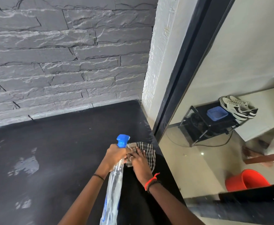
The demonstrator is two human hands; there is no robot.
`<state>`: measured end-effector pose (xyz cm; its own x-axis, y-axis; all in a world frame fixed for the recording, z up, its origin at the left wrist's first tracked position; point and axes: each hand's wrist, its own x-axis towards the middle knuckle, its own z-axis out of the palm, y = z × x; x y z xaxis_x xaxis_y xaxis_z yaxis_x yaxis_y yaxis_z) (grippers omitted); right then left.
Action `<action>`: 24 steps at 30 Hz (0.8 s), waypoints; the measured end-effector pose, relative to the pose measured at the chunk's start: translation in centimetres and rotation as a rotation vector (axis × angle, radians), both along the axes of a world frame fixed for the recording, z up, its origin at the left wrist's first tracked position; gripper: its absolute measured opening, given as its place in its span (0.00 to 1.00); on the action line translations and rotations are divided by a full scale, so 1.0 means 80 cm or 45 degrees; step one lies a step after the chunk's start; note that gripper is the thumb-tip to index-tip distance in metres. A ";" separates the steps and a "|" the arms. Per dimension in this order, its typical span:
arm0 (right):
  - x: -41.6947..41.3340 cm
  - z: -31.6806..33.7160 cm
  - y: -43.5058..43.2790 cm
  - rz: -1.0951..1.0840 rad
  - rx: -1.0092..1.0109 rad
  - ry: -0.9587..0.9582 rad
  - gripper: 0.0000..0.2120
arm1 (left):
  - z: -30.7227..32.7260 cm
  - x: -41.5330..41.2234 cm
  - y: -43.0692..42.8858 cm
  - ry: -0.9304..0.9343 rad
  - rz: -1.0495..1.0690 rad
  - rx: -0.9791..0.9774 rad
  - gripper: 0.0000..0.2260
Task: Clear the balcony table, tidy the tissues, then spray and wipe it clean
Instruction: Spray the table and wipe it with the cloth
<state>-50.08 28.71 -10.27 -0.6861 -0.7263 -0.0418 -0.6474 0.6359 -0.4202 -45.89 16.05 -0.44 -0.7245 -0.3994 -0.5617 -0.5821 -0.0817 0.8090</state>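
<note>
Your left hand (116, 153) grips the bottle (115, 181); your right hand (139, 161) presses flat on the cloth (146, 149) at the bench (68, 135) edge, wet patches (26, 165) well to its left.

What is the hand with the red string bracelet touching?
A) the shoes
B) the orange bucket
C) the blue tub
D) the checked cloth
D: the right hand, the one with the red string, lies flat on the checked cloth on the black table, while the left hand holds the spray bottle.
</note>
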 end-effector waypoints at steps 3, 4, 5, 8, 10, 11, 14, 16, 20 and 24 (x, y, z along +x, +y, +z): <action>-0.050 0.014 -0.002 -0.044 0.056 0.048 0.24 | 0.000 0.003 -0.016 0.019 0.063 0.040 0.09; -0.062 0.015 0.004 -0.071 0.073 0.062 0.26 | 0.001 0.004 -0.020 0.023 0.072 0.036 0.09; -0.072 0.012 0.012 -0.095 0.086 0.070 0.27 | 0.002 0.006 -0.024 0.026 0.078 0.032 0.09; -0.078 -0.005 0.046 -0.190 0.025 0.086 0.30 | 0.004 0.006 -0.037 0.046 0.107 0.035 0.09; -0.063 -0.017 0.065 -0.241 -0.021 0.103 0.29 | 0.005 0.004 -0.044 0.062 0.121 0.045 0.09; -0.050 -0.021 0.070 -0.239 -0.014 0.116 0.29 | 0.006 0.002 -0.047 0.067 0.121 0.047 0.09; -0.013 -0.020 0.062 -0.179 0.059 0.089 0.34 | 0.005 -0.005 -0.052 0.060 0.126 0.046 0.09; -0.011 -0.021 0.045 -0.140 0.011 0.104 0.34 | 0.002 -0.010 -0.053 0.050 0.128 0.046 0.09; -0.050 -0.008 0.005 -0.076 0.017 0.099 0.32 | -0.001 -0.017 -0.058 0.031 0.122 0.032 0.09; -0.115 -0.007 -0.009 -0.100 0.018 0.069 0.30 | -0.002 -0.023 -0.066 0.027 0.149 0.040 0.10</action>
<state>-59.26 28.01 -10.80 -0.7426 -0.6696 -0.0129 -0.6167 0.6912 -0.3767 -47.72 10.80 -0.62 -0.6859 -0.4645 -0.5601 -0.5499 -0.1733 0.8171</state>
